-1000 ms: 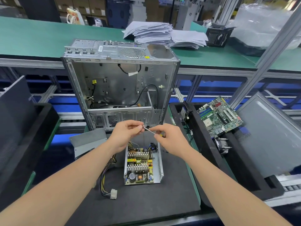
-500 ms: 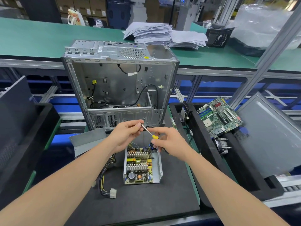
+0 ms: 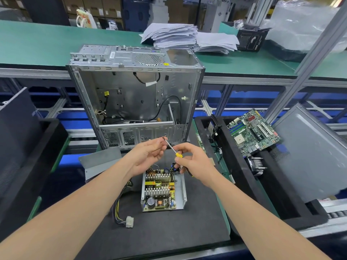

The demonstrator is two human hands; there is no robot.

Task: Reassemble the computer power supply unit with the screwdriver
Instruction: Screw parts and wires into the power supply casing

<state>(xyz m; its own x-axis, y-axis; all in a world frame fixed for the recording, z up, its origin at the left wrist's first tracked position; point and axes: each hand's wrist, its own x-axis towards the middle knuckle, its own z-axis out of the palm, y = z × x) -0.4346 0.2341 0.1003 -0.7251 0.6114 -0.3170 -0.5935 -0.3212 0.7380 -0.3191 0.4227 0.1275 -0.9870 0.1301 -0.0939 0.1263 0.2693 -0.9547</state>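
Right hand (image 3: pixel 193 162) grips screwdriver (image 3: pixel 170 147) by the yellow handle; left hand (image 3: pixel 148 154) pinches its tip. Open power supply unit (image 3: pixel 163 191) sits just below both hands.

Both bare forearms rise from the lower corners of the frame and meet just below its centre. The left hand (image 3: pixel 148 154), palm turned up and fingers curled, pinches the tip of the screwdriver (image 3: pixel 178 155). The right hand (image 3: pixel 195 162), just to its right, grips the handle with curled fingers.
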